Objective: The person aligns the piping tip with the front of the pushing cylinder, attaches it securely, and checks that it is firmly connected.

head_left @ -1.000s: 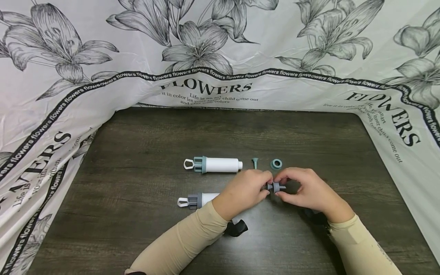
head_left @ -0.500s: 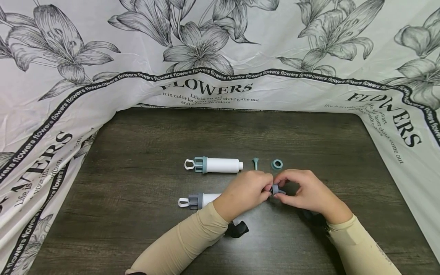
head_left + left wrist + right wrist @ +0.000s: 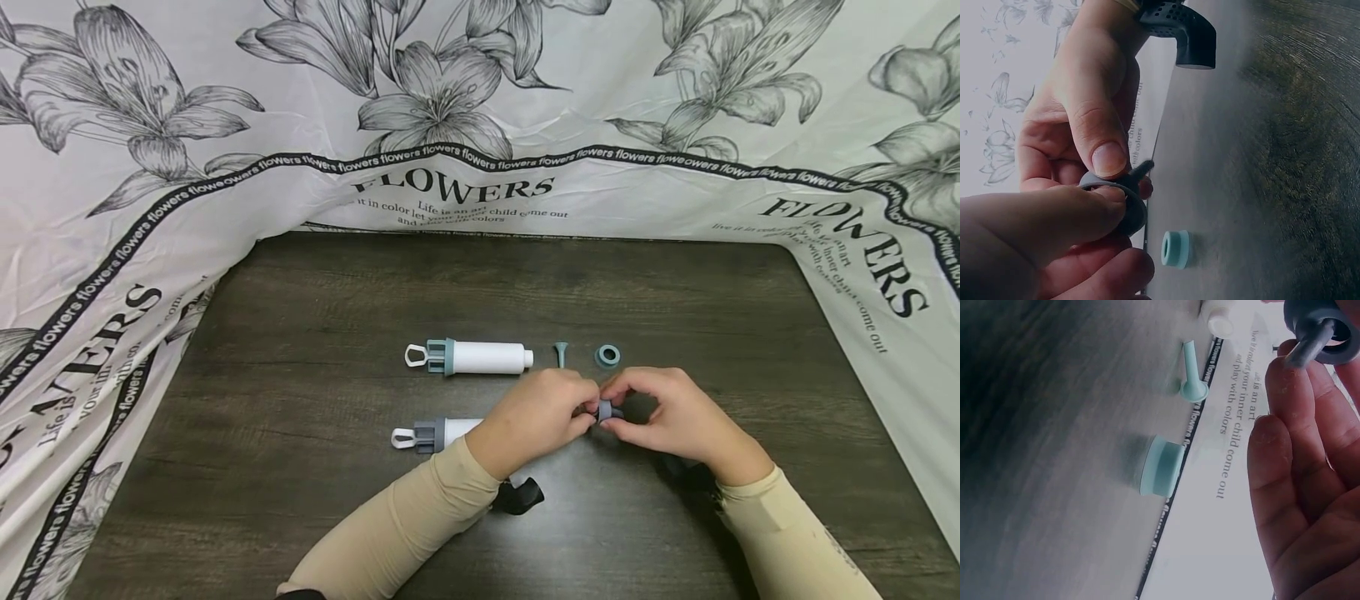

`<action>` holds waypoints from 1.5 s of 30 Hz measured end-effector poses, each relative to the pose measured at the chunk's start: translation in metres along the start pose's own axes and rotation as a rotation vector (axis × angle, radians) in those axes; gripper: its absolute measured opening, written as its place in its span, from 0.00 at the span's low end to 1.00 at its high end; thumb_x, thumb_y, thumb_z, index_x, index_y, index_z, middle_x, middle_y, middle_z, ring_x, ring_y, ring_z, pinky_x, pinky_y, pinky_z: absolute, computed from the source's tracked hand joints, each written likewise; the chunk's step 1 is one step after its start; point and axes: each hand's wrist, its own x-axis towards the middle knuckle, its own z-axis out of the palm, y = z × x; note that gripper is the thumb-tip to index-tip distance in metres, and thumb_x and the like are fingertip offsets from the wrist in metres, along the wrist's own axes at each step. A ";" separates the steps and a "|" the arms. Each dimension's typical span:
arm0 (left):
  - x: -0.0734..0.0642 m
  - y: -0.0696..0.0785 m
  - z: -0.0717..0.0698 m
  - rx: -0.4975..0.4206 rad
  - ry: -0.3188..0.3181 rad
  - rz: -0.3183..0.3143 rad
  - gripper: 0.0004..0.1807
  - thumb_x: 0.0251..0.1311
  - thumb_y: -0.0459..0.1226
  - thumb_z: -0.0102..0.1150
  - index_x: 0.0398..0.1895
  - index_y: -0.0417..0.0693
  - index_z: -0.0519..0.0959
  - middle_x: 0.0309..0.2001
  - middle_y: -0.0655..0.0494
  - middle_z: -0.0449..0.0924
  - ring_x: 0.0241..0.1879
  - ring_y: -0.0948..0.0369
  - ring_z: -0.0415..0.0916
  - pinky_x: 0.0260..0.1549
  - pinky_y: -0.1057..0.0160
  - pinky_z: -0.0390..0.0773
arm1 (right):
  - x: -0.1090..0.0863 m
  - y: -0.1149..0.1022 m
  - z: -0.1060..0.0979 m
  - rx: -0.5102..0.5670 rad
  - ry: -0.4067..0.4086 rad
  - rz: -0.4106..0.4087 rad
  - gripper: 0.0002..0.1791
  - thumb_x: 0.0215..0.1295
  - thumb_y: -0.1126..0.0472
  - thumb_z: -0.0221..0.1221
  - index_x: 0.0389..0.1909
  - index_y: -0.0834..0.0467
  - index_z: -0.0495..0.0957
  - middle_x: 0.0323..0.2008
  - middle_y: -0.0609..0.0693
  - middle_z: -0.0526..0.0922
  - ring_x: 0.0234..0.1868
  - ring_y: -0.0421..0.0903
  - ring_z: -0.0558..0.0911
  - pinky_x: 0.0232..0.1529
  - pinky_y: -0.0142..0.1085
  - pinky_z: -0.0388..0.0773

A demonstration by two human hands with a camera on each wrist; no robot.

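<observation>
Both hands meet over the table at a small grey ring-shaped cap. My right hand pinches the cap's rim between thumb and fingertips. A thin grey nozzle pokes out through the cap's opening, its tip by the right fingers. From the other side, my left hand has its thumb inside the hollow of the cap, with its fingers curled below; the nozzle's back end is hidden there. A green ring cap and a green flared nozzle lie just beyond the hands.
A white syringe-like tube with a green collar and loop handle lies left of the green nozzle. Nearer, a similar tube with a grey collar is partly under the left forearm. A flower-printed cloth hangs around the dark wooden table.
The left fingers have closed in on the grey cap, covering the nozzle part that showed between the hands. The nozzle's protruding end has shifted its angle. Green parts lie still.
</observation>
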 end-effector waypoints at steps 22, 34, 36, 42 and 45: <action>-0.012 -0.009 -0.023 0.072 -0.097 -0.096 0.11 0.63 0.44 0.76 0.45 0.51 0.88 0.43 0.60 0.87 0.35 0.67 0.79 0.38 0.67 0.79 | -0.009 0.005 -0.001 -0.048 0.039 -0.027 0.29 0.45 0.72 0.82 0.46 0.45 0.84 0.44 0.42 0.90 0.41 0.39 0.85 0.36 0.33 0.82; -0.047 -0.022 -0.043 0.146 -0.228 -0.145 0.30 0.49 0.55 0.84 0.54 0.56 0.86 0.47 0.62 0.83 0.44 0.63 0.81 0.45 0.63 0.80 | -0.002 0.004 -0.003 -0.057 0.034 -0.027 0.28 0.47 0.71 0.82 0.46 0.45 0.84 0.44 0.38 0.88 0.41 0.39 0.84 0.33 0.32 0.82; -0.049 -0.024 -0.044 0.148 -0.249 -0.145 0.34 0.44 0.54 0.86 0.56 0.56 0.85 0.48 0.63 0.83 0.44 0.63 0.81 0.45 0.63 0.80 | -0.002 0.004 -0.003 -0.055 0.034 -0.029 0.28 0.48 0.71 0.81 0.46 0.45 0.84 0.44 0.38 0.88 0.41 0.39 0.84 0.32 0.33 0.82; -0.055 -0.029 -0.047 0.136 -0.299 -0.176 0.43 0.31 0.51 0.91 0.58 0.57 0.84 0.48 0.62 0.85 0.43 0.63 0.81 0.41 0.62 0.81 | -0.002 0.003 -0.003 -0.056 0.029 -0.019 0.27 0.49 0.71 0.80 0.46 0.44 0.84 0.44 0.36 0.88 0.41 0.38 0.84 0.33 0.33 0.82; -0.057 -0.030 -0.048 0.148 -0.318 -0.193 0.43 0.30 0.50 0.92 0.58 0.56 0.84 0.48 0.61 0.86 0.43 0.62 0.82 0.40 0.61 0.81 | -0.002 0.002 -0.003 -0.056 0.028 -0.016 0.27 0.49 0.72 0.80 0.46 0.44 0.84 0.44 0.36 0.88 0.42 0.38 0.84 0.30 0.32 0.82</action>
